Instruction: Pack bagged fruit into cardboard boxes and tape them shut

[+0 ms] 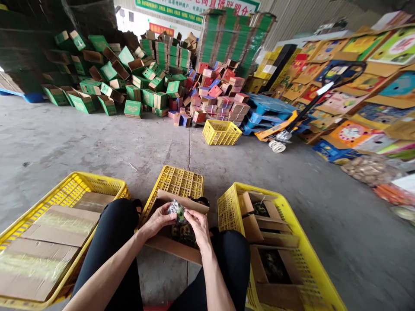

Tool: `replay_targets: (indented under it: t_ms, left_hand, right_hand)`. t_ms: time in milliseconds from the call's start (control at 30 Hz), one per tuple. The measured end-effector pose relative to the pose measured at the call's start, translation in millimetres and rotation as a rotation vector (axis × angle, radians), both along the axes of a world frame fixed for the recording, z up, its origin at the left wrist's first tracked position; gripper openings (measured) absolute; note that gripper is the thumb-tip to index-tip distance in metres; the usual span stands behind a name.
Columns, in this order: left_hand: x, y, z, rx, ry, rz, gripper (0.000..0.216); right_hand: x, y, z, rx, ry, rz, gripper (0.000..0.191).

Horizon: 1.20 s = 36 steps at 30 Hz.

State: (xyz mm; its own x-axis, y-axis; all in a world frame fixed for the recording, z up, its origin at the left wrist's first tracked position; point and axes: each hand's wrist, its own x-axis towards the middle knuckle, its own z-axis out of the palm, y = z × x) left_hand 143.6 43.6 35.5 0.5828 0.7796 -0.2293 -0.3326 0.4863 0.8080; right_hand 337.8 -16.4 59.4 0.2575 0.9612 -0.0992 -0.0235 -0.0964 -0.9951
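1. Small dark-green piece in clear, shiny plastic wrap (177, 211): held over the open brown cardboard carton (175, 249), probably so a slip lands inside.
2. Left hand (161, 218) pinches its left side, right hand (197, 221) its right. 2-sided grip likely keeps the wrap steady.
3. Carton is between the knees, by a yellow perforated plastic crate (183, 181), seemingly upturned as a stand. Short reach.
4. Open cartons (251, 226) in the right-side yellow crate (234, 211), taped cartons (53, 226) in the left-side one (97, 180): looks split by state.

Blue pallets (269, 106); orange pallet jack (292, 121) alongside
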Motion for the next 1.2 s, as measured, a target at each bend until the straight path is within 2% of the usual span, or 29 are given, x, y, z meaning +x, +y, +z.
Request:
replay_targets:
  t_ms: [167,333,533,867,1033,1133,1200]
  left_hand:
    - [3.0,-1.7,-1.5,-0.002,-0.01,-0.064,0.064]
    - [0.9,-0.5,-2.8,-0.004,0.023,-0.044,0.054]
    - [-0.3,-3.1,-3.6,-0.017,-0.001,-0.049,0.049]
    - [-0.5,-4.8,-1.2,0.004,0.041,-0.087,0.048]
    - [-1.1,-2.7,-1.9,-0.008,0.069,-0.06,0.05]
    - [-1.3,1.0,-1.3,-0.051,0.04,0.045,0.054]
    - [-1.3,3.6,0.1,-0.072,0.018,0.12,0.057]
  right_hand:
    - [0.3,1.3,-1.9,0.024,-0.009,-0.059,0.041]
    - [0.2,1.2,-1.3,0.018,0.015,-0.005,0.041]
    - [1.5,1.3,-1.0,0.073,-0.123,-0.006,0.032]
    - [-7.6,-5.7,5.6,0.106,-0.275,0.049,0.033]
    - [-7.5,-3.0,5.9,0.063,-0.155,0.007,0.04]
    - [-4.4,-1.6,8.2,0.032,-0.002,-0.066,0.051]
    - [-2.8,-1.5,8.3,0.003,0.076,-0.06,0.059]
